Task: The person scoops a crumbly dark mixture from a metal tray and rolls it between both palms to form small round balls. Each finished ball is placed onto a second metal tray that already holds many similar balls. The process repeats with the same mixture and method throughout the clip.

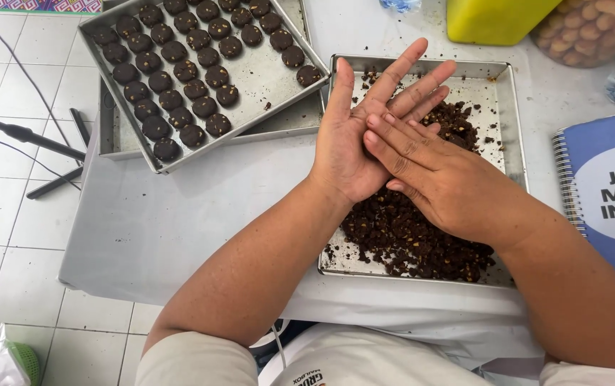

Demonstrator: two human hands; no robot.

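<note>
Grip none: left hand [354, 146], right hand [432, 179] pressed flat inside dough tray [511, 107] rim.

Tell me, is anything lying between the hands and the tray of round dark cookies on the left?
Nothing visible does. The hands are pressed together above the tray of dark crumbly dough; only bare tabletop separates them from the cookie tray.

Sitting on white table [179, 214]: stacked upper-left tray [268, 71] carrying rows of dark round cookies [179, 71]; yellow container [493, 20] and clear jar of pale biscuits [586, 32] standing at far edge; blue spiral notebook [607, 193] lying at right edge.
</note>
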